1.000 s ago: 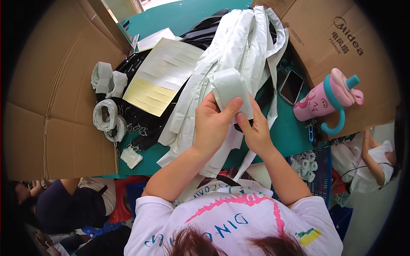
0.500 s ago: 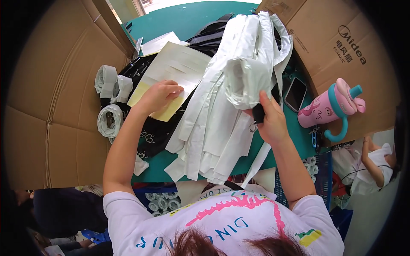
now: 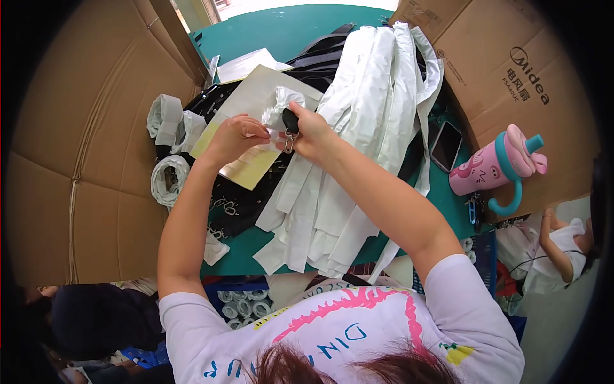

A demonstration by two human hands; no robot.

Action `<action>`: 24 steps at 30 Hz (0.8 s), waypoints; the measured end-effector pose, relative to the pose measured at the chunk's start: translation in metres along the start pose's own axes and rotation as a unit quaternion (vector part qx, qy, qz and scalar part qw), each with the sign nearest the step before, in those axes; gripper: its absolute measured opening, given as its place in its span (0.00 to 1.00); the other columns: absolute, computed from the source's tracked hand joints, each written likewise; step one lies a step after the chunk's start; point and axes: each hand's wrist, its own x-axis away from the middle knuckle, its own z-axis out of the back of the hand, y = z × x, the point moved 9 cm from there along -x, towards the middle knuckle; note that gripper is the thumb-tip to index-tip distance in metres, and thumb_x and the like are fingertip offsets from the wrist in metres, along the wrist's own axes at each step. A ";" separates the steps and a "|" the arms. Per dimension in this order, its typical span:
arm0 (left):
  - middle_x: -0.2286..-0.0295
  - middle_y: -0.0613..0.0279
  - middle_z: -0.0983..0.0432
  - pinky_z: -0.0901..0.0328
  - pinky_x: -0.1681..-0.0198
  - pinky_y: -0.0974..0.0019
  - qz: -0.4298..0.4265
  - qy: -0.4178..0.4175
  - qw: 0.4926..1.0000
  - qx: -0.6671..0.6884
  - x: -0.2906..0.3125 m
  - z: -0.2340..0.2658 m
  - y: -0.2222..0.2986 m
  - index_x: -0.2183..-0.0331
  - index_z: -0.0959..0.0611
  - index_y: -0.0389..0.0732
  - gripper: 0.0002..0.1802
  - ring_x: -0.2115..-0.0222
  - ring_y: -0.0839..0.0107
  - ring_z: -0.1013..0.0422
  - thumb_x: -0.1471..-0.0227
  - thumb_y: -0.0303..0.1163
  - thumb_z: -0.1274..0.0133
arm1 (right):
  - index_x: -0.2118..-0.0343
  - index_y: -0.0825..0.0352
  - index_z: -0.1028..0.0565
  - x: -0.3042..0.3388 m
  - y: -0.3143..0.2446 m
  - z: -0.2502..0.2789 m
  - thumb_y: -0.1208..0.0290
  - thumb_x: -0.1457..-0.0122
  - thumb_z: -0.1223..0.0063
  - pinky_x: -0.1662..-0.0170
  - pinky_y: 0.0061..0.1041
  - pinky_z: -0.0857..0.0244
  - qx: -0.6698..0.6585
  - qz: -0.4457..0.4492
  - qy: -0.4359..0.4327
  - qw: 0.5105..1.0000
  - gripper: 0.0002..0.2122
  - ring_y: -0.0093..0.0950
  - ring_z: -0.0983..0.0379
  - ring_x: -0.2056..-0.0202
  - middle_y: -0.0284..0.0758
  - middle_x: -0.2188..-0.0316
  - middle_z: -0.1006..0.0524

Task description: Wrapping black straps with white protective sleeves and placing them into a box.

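My right hand (image 3: 310, 133) grips a white-wrapped strap roll (image 3: 281, 105). A black end and a metal clip (image 3: 289, 142) stick out of the roll by the thumb. Close beside it, my left hand (image 3: 238, 139) has its fingertips pinched together. Something small and whitish shows at those fingertips, too small to name. Both hands are above a pale sheet with a yellow backing (image 3: 246, 177), which looks like a label sheet. Under my right forearm lies a thick bundle of flat white strips (image 3: 358, 83).
Wrapped rolls (image 3: 169, 180) stand at the left by a cardboard wall (image 3: 102, 153). Black straps (image 3: 320, 54) lie behind the sheet. A phone (image 3: 446, 146) and a pink cup (image 3: 480, 169) are at the right, before another cardboard box (image 3: 492, 70). The table (image 3: 268, 25) is green.
My right hand has brought the wrapped roll leftward from over the strips to the sheet and turned it. My left hand has stayed near the sheet, its fingers now pinched beside the roll.
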 end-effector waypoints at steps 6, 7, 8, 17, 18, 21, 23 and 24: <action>0.73 0.62 0.23 0.37 0.58 0.64 0.048 0.017 0.998 -0.039 0.007 0.012 0.002 0.74 0.18 0.39 0.05 0.68 0.66 0.29 0.61 0.26 0.42 | 0.59 0.63 0.31 -0.006 -0.001 -0.002 0.55 0.39 0.60 0.67 0.37 0.35 0.006 0.016 -0.009 1.000 0.16 0.33 0.36 0.66 0.34 0.63 0.31; 0.73 0.62 0.23 0.37 0.58 0.64 0.048 0.016 0.998 -0.039 0.007 0.014 0.002 0.74 0.18 0.39 0.05 0.68 0.66 0.29 0.61 0.26 0.42 | 0.60 0.63 0.31 -0.007 0.000 -0.003 0.55 0.40 0.60 0.67 0.35 0.35 -0.009 0.020 -0.016 1.000 0.16 0.33 0.36 0.66 0.33 0.64 0.31; 0.73 0.61 0.23 0.37 0.58 0.64 0.038 -0.004 0.997 -0.068 0.007 0.012 0.003 0.73 0.19 0.38 0.07 0.68 0.65 0.29 0.61 0.26 0.42 | 0.60 0.63 0.31 -0.008 0.000 -0.002 0.55 0.40 0.60 0.67 0.35 0.35 -0.009 0.020 -0.016 1.000 0.16 0.33 0.36 0.66 0.33 0.64 0.31; 0.63 0.57 0.24 0.38 0.51 0.63 0.070 0.265 0.879 0.390 0.046 0.120 -0.080 0.69 0.21 0.38 0.06 0.61 0.67 0.29 0.48 0.28 0.50 | 0.61 0.62 0.31 0.001 0.000 -0.003 0.56 0.39 0.60 0.68 0.31 0.36 0.032 0.017 -0.019 0.999 0.14 0.27 0.35 0.70 0.31 0.70 0.29; 0.63 0.56 0.24 0.38 0.50 0.61 0.026 0.316 0.815 0.486 0.058 0.150 -0.088 0.68 0.21 0.37 0.07 0.61 0.65 0.29 0.47 0.29 0.51 | 0.61 0.62 0.31 0.009 -0.003 -0.007 0.57 0.39 0.60 0.69 0.30 0.37 0.036 0.027 -0.022 0.999 0.13 0.26 0.35 0.71 0.31 0.70 0.29; 0.66 0.56 0.24 0.37 0.49 0.58 -0.073 0.431 0.666 0.605 0.095 0.239 -0.062 0.65 0.23 0.35 0.11 0.62 0.64 0.30 0.45 0.32 0.53 | 0.61 0.63 0.32 0.018 -0.003 -0.018 0.58 0.38 0.60 0.70 0.27 0.38 0.051 0.051 -0.040 0.997 0.12 0.24 0.36 0.72 0.30 0.71 0.30; 0.68 0.57 0.24 0.36 0.51 0.60 -0.080 0.398 0.707 0.579 0.096 0.263 -0.041 0.65 0.23 0.34 0.11 0.63 0.66 0.29 0.45 0.32 0.53 | 0.62 0.63 0.33 0.016 0.000 -0.016 0.59 0.38 0.60 0.71 0.26 0.38 0.065 0.068 -0.044 0.995 0.12 0.23 0.36 0.73 0.29 0.71 0.30; 0.69 0.58 0.25 0.34 0.53 0.62 -0.085 0.365 0.745 0.551 0.093 0.271 -0.024 0.65 0.23 0.34 0.12 0.65 0.68 0.29 0.45 0.33 0.53 | 0.60 0.65 0.33 0.012 -0.001 -0.014 0.60 0.39 0.58 0.69 0.25 0.38 0.103 0.089 -0.037 0.990 0.13 0.22 0.35 0.71 0.30 0.69 0.29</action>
